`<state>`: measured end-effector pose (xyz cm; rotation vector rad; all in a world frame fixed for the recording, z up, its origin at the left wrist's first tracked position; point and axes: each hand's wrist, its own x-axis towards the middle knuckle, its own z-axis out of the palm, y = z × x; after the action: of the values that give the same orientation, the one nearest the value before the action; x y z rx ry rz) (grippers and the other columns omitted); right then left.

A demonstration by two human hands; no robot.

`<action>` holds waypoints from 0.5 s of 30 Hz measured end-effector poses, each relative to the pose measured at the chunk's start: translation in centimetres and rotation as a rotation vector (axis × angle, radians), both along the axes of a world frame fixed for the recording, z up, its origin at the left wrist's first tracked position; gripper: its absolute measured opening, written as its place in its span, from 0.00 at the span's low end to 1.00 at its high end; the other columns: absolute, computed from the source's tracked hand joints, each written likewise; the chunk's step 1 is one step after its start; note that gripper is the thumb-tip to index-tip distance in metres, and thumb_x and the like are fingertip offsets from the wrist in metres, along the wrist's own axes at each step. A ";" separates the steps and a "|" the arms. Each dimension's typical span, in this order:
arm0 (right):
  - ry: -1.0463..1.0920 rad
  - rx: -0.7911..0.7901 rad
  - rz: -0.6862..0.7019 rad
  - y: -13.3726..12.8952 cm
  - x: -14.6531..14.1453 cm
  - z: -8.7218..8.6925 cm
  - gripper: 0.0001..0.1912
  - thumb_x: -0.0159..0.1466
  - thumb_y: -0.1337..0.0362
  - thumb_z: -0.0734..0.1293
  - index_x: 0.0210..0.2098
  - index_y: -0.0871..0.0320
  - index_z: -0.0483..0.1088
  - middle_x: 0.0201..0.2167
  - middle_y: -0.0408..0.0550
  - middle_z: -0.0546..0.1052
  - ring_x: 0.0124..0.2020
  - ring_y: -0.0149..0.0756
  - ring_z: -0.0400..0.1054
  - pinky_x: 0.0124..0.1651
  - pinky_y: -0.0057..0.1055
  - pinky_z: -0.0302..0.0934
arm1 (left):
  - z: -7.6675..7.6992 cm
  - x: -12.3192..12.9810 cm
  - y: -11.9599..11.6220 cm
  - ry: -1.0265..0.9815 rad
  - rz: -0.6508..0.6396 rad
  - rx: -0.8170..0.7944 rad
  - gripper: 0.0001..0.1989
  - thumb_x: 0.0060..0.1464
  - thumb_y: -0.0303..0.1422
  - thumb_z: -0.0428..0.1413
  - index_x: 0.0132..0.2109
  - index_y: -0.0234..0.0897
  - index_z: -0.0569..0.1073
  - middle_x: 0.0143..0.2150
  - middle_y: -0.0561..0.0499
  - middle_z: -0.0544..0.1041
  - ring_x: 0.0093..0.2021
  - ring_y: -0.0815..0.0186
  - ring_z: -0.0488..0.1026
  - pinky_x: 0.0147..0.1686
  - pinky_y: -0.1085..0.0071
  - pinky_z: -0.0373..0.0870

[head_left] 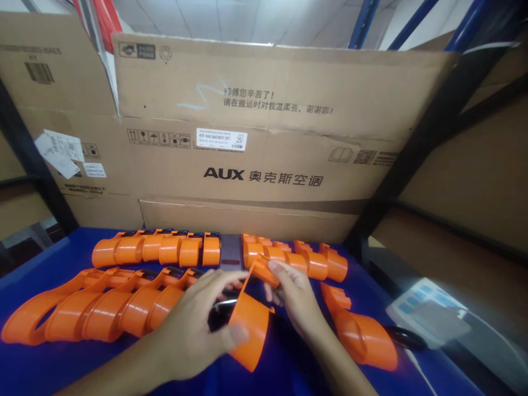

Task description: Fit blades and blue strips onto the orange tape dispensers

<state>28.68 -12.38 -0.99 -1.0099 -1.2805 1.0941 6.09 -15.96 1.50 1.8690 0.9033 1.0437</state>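
Over the blue bench (pixel 61 261), I hold an orange cup (pixel 253 330) with a slim arm (pixel 248 281) and a ribbed tab (pixel 264 270), tilted between both hands near the middle of the scene. My right grip (pixel 299 300) pinches the tab between thumb and fingers; my left grip (pixel 193 324) curls loosely at the other side, thumb laid on the cup wall, fingertips by the arm. A dark object (pixel 223 309) shows by the left palm, though I cannot tell whether it is held.

From my remote post, I judge the part to be light, stiff plastic, smooth enough to slip under a fingertip. The arm looks the weak point, likely to flex or crack if twisted; the tab and the cup's wall offer the surest hold.

Similar parts stand in a near-left row (pixel 105 313), a far-left row (pixel 160 248) and a far-right row (pixel 297 261), with others (pixel 367 341) at near right, before a cardboard wall (pixel 264 214).
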 end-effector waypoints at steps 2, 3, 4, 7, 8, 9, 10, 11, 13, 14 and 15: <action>0.008 -0.029 0.031 -0.2 -0.3 0.2 0.23 0.67 0.44 0.66 0.28 0.57 0.69 0.13 0.39 0.68 0.14 0.27 0.50 0.18 0.25 0.43 | -0.5 1.0 0.5 -0.157 0.009 -0.184 0.27 0.61 0.44 0.60 0.66 0.56 0.69 0.61 0.46 0.76 0.59 0.49 0.72 0.58 0.54 0.67; 0.004 -0.044 0.050 -0.2 -0.4 0.3 0.22 0.67 0.43 0.66 0.31 0.57 0.70 0.13 0.38 0.67 0.13 0.26 0.49 0.18 0.25 0.42 | -0.9 1.6 0.8 -0.229 -0.001 -0.269 0.27 0.62 0.44 0.59 0.67 0.56 0.68 0.60 0.46 0.76 0.59 0.51 0.72 0.58 0.56 0.67; -0.006 -0.055 0.068 -0.2 -0.6 0.3 0.22 0.67 0.43 0.65 0.35 0.57 0.71 0.13 0.37 0.67 0.13 0.26 0.48 0.18 0.24 0.42 | -1.3 2.4 1.1 -0.296 -0.029 -0.336 0.27 0.62 0.44 0.59 0.67 0.54 0.68 0.58 0.46 0.78 0.58 0.53 0.73 0.59 0.57 0.66; -0.057 -0.021 0.067 0.1 -0.5 0.2 0.25 0.70 0.41 0.60 0.46 0.57 0.72 0.14 0.36 0.67 0.14 0.29 0.52 0.19 0.26 0.47 | -2.4 4.4 2.2 -0.485 -0.089 -0.437 0.23 0.58 0.42 0.63 0.60 0.48 0.75 0.49 0.47 0.81 0.49 0.57 0.77 0.53 0.63 0.68; -0.095 0.020 0.036 0.3 -0.2 0.2 0.26 0.71 0.41 0.57 0.47 0.57 0.71 0.16 0.38 0.68 0.16 0.31 0.56 0.21 0.27 0.51 | -2.8 4.9 2.6 -0.546 -0.062 -0.452 0.22 0.56 0.42 0.65 0.58 0.47 0.77 0.45 0.48 0.81 0.44 0.60 0.77 0.50 0.66 0.69; -0.162 0.072 -0.001 0.4 0.2 0.3 0.26 0.73 0.43 0.55 0.46 0.57 0.72 0.19 0.41 0.71 0.19 0.34 0.62 0.24 0.30 0.57 | -3.1 5.2 2.9 -0.608 -0.019 -0.465 0.22 0.55 0.41 0.66 0.56 0.47 0.78 0.42 0.50 0.81 0.40 0.62 0.76 0.46 0.68 0.70; -0.256 0.129 -0.037 0.5 0.7 0.4 0.26 0.74 0.45 0.53 0.44 0.57 0.72 0.23 0.45 0.73 0.25 0.37 0.66 0.30 0.33 0.62 | -3.4 5.4 3.1 -0.666 0.036 -0.476 0.22 0.53 0.41 0.67 0.55 0.47 0.78 0.38 0.51 0.80 0.36 0.64 0.75 0.41 0.70 0.70; -0.389 0.190 -0.071 0.5 1.2 0.5 0.24 0.75 0.48 0.53 0.41 0.56 0.73 0.27 0.48 0.75 0.32 0.41 0.69 0.37 0.36 0.65 | -3.8 5.4 3.3 -0.717 0.089 -0.486 0.23 0.52 0.41 0.67 0.55 0.47 0.78 0.35 0.53 0.78 0.33 0.66 0.73 0.37 0.72 0.69; -0.730 0.278 -0.044 0.2 2.2 1.0 0.14 0.72 0.56 0.60 0.39 0.54 0.75 0.37 0.51 0.76 0.44 0.46 0.69 0.51 0.44 0.63 | -4.5 5.0 3.4 -0.782 0.164 -0.504 0.24 0.51 0.42 0.68 0.55 0.47 0.76 0.31 0.55 0.75 0.29 0.67 0.71 0.32 0.73 0.67; -0.870 0.309 0.010 0.0 2.5 1.2 0.08 0.69 0.60 0.64 0.40 0.54 0.75 0.41 0.51 0.75 0.48 0.47 0.67 0.55 0.46 0.61 | -4.9 4.7 3.4 -0.798 0.189 -0.511 0.26 0.50 0.43 0.67 0.56 0.47 0.76 0.30 0.55 0.74 0.27 0.67 0.70 0.30 0.73 0.66; -0.976 0.325 0.080 -0.3 2.8 1.4 0.06 0.67 0.63 0.66 0.41 0.53 0.76 0.44 0.51 0.74 0.51 0.48 0.65 0.56 0.47 0.60 | -5.3 4.4 3.4 -0.807 0.208 -0.518 0.26 0.50 0.44 0.67 0.56 0.48 0.75 0.29 0.55 0.73 0.27 0.68 0.69 0.29 0.73 0.66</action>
<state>31.44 -12.70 0.43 -1.2909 -2.1974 0.3773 10.49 -12.56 -3.81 0.8166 0.7707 1.3745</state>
